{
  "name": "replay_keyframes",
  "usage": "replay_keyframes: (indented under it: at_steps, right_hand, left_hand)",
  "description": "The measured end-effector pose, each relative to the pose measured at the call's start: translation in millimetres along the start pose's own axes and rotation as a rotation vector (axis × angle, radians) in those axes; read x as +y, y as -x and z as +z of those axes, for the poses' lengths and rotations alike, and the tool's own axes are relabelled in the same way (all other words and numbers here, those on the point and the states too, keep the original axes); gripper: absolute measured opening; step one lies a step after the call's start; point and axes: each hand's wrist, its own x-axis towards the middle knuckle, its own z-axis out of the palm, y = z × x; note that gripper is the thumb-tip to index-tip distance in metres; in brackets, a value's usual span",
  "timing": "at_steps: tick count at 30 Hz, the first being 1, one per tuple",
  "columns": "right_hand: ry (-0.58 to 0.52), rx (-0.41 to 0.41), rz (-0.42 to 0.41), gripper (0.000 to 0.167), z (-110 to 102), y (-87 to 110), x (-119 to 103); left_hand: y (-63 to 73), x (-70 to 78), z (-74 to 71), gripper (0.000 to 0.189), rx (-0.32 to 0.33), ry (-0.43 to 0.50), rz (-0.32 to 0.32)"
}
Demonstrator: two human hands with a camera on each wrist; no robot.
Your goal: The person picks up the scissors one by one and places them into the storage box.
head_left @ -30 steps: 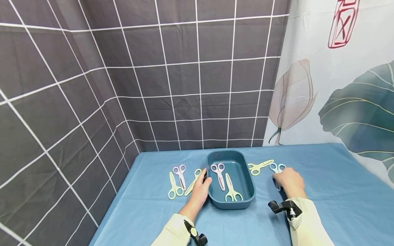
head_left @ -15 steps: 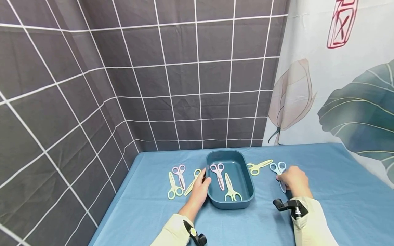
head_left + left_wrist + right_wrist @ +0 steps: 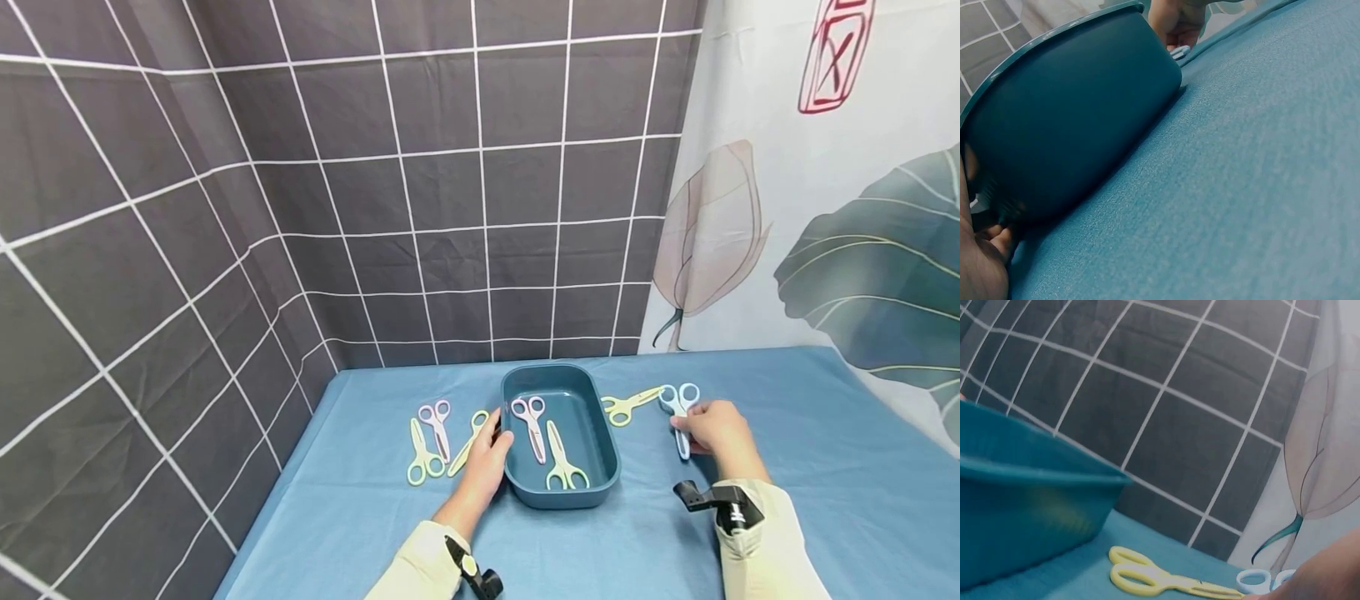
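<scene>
My left hand (image 3: 483, 468) grips the left side of a deep blue plastic bin (image 3: 597, 450), its thumb at the rim. Inside the bin lie purple-and-pink scissors (image 3: 535, 433) and yellow-green scissors (image 3: 559, 454). At the right, my right hand (image 3: 718, 429) pinches light-blue scissors (image 3: 681, 408) by the blade part, loops pointing away from me. The light-blue loops (image 3: 1254, 580) also show in the right wrist view, beside the tip of yellow scissors (image 3: 1141, 575). In the left wrist view, the left fingers (image 3: 997, 240) hold the bin low at its end.
Left of the bin lie yellow-green scissors (image 3: 420, 458), purple-and-pink scissors (image 3: 438, 429) and yellow scissors (image 3: 471, 443), the last partly by the left hand. A blue cloth (image 3: 585, 558) covers the table. Behind hangs a dark gridded curtain (image 3: 450, 200).
The right hand has drawn the light-blue scissors slightly right, then lifted their loops up and forward. The left hand and the bin have stayed put.
</scene>
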Motion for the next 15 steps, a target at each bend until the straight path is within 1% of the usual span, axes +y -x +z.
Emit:
replay_keyframes:
  at_steps: [1, 2, 4, 7, 8, 9, 12, 15]
  right_hand:
    - [-0.036, -0.005, 0.001, 0.024, 0.7, -0.7, -1.0]
    - [-0.068, -0.007, 0.002, 0.025, 1.4, -1.2, -2.2]
    - [-0.129, -0.009, 0.007, 0.028, 3.0, -1.3, -5.8]
    - [-0.173, -0.011, -0.011, 0.032, 5.7, 0.7, -12.9]
    - [-0.172, -0.014, -0.024, 0.032, 6.4, 1.9, -15.9]
    - [-0.169, -0.019, -0.041, 0.031, 7.1, 3.2, -19.0]
    - [-0.149, -0.029, -0.099, 0.027, 9.8, 6.6, -28.2]
    - [-0.141, -0.034, -0.135, 0.027, 12.8, 9.5, -36.7]
  left_hand:
    - [2.3, 5.6, -0.3, 0.052, 0.000, 0.002, -0.004]
    - [2.6, 6.5, -0.1, 0.052, 0.001, -0.001, -0.003]
    - [6.6, 16.3, -0.9, 0.051, -0.006, 0.005, -0.008]
    - [8.6, 21.4, 0.3, 0.051, -0.003, 0.003, -0.015]
    - [6.9, 17.2, 1.0, 0.051, -0.001, -0.001, -0.011]
    - [6.7, 16.4, 0.9, 0.051, 0.000, 0.001, -0.012]
    - [1.2, 2.6, 2.1, 0.051, 0.008, -0.010, -0.009]
    - [-1.9, -3.4, 1.7, 0.051, 0.007, -0.006, -0.005]
